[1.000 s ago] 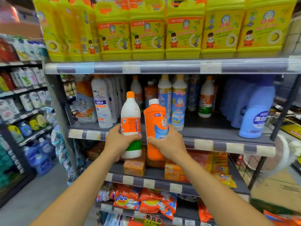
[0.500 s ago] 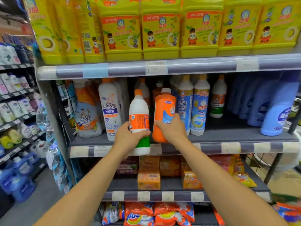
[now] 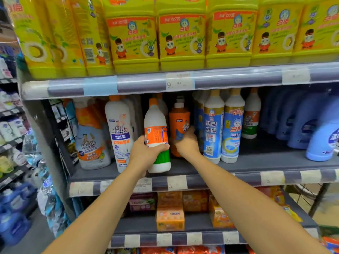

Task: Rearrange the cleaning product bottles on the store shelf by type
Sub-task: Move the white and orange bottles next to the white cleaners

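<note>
My left hand [image 3: 145, 153] grips a white bottle [image 3: 156, 136] with an orange cap and an orange and green label, held upright just above the front of the middle shelf [image 3: 256, 162]. My right hand [image 3: 186, 143] is wrapped around an orange bottle [image 3: 178, 125] with a white cap, set deeper in on the same shelf; its base is hidden behind my hand. To the left stands a white Mr Muscle bottle [image 3: 119, 132]. To the right stand two blue-labelled white bottles [image 3: 222, 129] and another white bottle with an orange and green label [image 3: 251, 114].
Yellow detergent jugs [image 3: 181, 33] fill the top shelf. Blue jugs [image 3: 319, 129] crowd the right end of the middle shelf, a refill pouch [image 3: 91, 140] the left end. Orange soap boxes [image 3: 169, 217] sit on the lower shelf. Another rack of goods [image 3: 12, 143] lines the aisle at left.
Both hands have moved up and forward with their bottles. The orange bottle has gone deeper into the middle shelf, while the white bottle now hovers at its front.
</note>
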Tool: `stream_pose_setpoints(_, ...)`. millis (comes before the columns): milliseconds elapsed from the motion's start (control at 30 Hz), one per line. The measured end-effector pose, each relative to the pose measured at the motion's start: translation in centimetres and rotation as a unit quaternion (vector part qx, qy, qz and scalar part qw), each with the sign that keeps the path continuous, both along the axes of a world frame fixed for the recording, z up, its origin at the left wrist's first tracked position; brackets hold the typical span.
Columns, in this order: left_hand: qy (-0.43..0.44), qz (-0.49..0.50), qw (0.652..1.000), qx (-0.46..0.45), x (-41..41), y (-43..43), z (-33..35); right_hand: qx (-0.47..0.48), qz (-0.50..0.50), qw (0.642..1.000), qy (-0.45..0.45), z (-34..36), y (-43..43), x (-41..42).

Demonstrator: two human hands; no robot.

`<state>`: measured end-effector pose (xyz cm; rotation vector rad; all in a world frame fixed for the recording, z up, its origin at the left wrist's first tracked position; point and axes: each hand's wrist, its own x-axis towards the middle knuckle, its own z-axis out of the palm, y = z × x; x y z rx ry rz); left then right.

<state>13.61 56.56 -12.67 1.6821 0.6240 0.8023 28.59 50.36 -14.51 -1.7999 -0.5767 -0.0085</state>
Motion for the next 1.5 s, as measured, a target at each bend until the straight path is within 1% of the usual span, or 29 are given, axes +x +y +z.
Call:
stream_pose_setpoints(100,-0.008,0.010,1.000,-0.001,0.7,0.6,0.3,-0.038,-0.013,0.999,0.012,-0.3,1.1,0.9)
stream_pose_setpoints(267,-0.006,0.007,1.000,0.007,1.5,1.3,0.4,-0.058,-0.012,0.998,0.017,-1.3,2.0,1.8)
stream_pose_setpoints(300,-0.005,0.009,1.000,0.008,1.7,1.4,0.3,-0.052,-0.008,0.998,0.022,-1.4,2.1,2.1)
stream_pose_setpoints(400,0.004,0.018,1.000,0.007,2.2,1.9,-0.1,-0.013,0.010,0.997,0.075,-1.5,2.1,2.6)
stream_pose_setpoints(433,0.007,0.021,1.000,0.006,2.4,2.0,-0.2,-0.012,0.010,0.997,0.075,-1.5,2.0,2.7)
stream_pose_setpoints(467,0.009,0.023,1.000,0.004,2.6,2.2,-0.3,-0.029,0.010,0.998,0.059,-1.5,1.8,2.6)
stream_pose_setpoints(500,0.010,0.027,1.000,0.003,2.9,2.3,-0.5,-0.069,0.011,0.997,0.034,-1.5,1.5,2.5)
stream_pose_setpoints(567,0.007,0.035,0.999,0.007,3.4,2.4,-0.7,-0.200,0.020,0.979,-0.042,-1.2,0.3,1.7)
stream_pose_setpoints(600,0.003,0.037,0.999,0.011,3.7,2.4,-0.9,-0.236,0.030,0.969,-0.072,-1.1,-0.5,1.2)
stream_pose_setpoints(633,-0.004,0.039,0.999,0.014,4.0,2.5,-1.0,-0.248,0.046,0.964,-0.080,-1.1,-1.4,0.6)
stream_pose_setpoints(700,-0.019,0.042,0.999,0.018,4.6,2.7,-1.3,-0.260,0.070,0.961,-0.062,-1.4,-3.8,-1.1)
stream_pose_setpoints(733,-0.026,0.044,0.998,0.020,4.9,2.8,-1.3,-0.280,0.080,0.954,-0.066,-1.4,-5.0,-2.1)
stream_pose_setpoints(767,-0.030,0.047,0.998,0.021,5.2,2.8,-1.3,-0.307,0.091,0.943,-0.086,-1.7,-6.1,-2.9)
stream_pose_setpoints(833,-0.029,0.051,0.998,0.019,5.8,3.0,-1.4,-0.342,0.100,0.921,-0.159,-2.3,-7.9,-4.2)
stream_pose_setpoints(900,-0.030,0.044,0.999,0.005,6.4,3.3,-1.6,-0.365,0.100,0.895,-0.238,-2.9,-9.3,-4.8)
stream_pose_setpoints(967,-0.038,0.034,0.999,-0.002,7.0,3.6,-1.9,-0.390,0.110,0.861,-0.308,-3.7,-10.3,-4.7)
stream_pose_setpoints(1033,-0.036,0.027,0.999,0.001,7.3,3.9,-2.1,-0.403,0.115,0.835,-0.355,-4.4,-10.9,-4.4)
stream_pose_setpoints(1067,-0.034,0.022,0.999,0.002,7.3,4.0,-2.2,-0.405,0.112,0.829,-0.369,-4.7,-11.0,-4.2)
stream_pose_setpoints(1133,-0.025,0.012,1.000,0.003,7.4,4.4,-2.3,-0.401,0.102,0.825,-0.384,-5.1,-11.1,-4.0)
stream_pose_setpoints(1200,0.005,0.008,1.000,0.016,7.4,4.5,-2.5,-0.402,0.096,0.824,-0.389,-5.3,-11.0,-3.8)
stream_pose_setpoints(1300,0.050,0.037,0.997,0.049,7.5,4.4,-3.3,-0.412,0.093,0.817,-0.392,-5.6,-10.8,-3.7)
stream_pose_setpoints(1400,0.057,0.073,0.994,0.062,7.7,4.1,-3.8,-0.415,0.088,0.816,-0.391,-5.8,-10.7,-3.6)
stream_pose_setpoints(1500,0.056,0.062,0.995,0.060,7.8,4.3,-3.7,-0.413,0.085,0.817,-0.393,-6.0,-10.6,-3.5)
